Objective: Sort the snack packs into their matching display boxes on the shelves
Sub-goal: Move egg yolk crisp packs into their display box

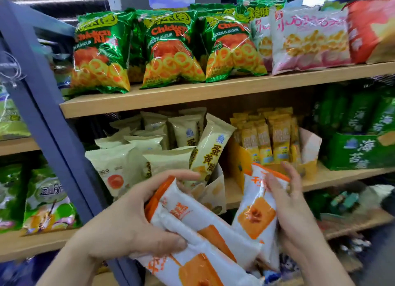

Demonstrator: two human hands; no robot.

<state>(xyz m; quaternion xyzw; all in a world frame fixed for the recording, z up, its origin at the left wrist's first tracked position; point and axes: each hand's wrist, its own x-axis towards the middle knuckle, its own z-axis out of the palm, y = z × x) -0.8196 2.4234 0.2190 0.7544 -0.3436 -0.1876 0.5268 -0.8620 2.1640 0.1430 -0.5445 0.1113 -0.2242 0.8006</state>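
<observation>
Head view: left hand (pixel 128 226), right hand (pixel 292 211) grip orange-white packs (pixel 213 217) (several).

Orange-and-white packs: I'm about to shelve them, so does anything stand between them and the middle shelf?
Nothing visible does: the right hand holds one orange-and-white pack just before the middle shelf, the left hand the other packs. But the cream-pack box and yellow-pack box there look full; no orange-and-white box shows.

green bags (pixel 171 50), top shelf: "Chicken", "CHICKEN FLAVOUR" | cream pack (pixel 210 149): "蛋黄脆" | green box (pixel 359 151): "海苔"
</observation>
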